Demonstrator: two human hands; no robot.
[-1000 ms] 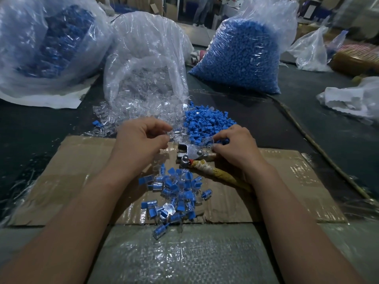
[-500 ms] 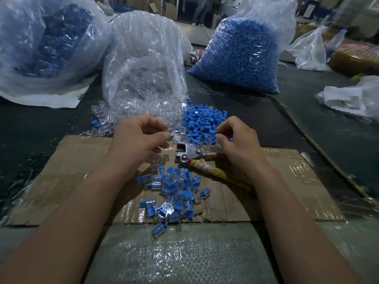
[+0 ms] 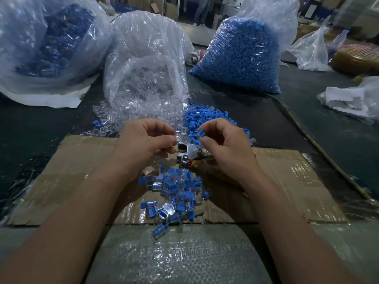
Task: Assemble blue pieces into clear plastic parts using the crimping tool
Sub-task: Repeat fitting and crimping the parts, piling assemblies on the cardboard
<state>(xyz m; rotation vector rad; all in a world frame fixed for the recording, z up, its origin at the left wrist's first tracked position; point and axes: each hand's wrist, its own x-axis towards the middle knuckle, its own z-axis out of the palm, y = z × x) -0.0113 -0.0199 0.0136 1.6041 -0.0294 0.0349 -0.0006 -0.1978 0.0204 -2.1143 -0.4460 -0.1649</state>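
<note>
Small blue piece [image 3: 201, 132] pinched in my right hand [image 3: 223, 146], held up over the tool. Clear plastic part [image 3: 178, 133] pinched in my left hand [image 3: 143, 140], near the blue one, not touching. Crimping tool [image 3: 188, 150] lies flat between my hands, shiny metal head showing, handle mostly hidden under my right hand. Loose blue pieces [image 3: 205, 115] heaped just behind it, loose clear parts [image 3: 143, 107] spilled to their left. Assembled blue-in-clear parts [image 3: 176, 187] piled nearer me.

Dark tabletop [image 3: 30, 144] carries cardboard [image 3: 82, 171], plastic bags [image 3: 242, 58], loose blue pieces [image 3: 207, 117].
</note>
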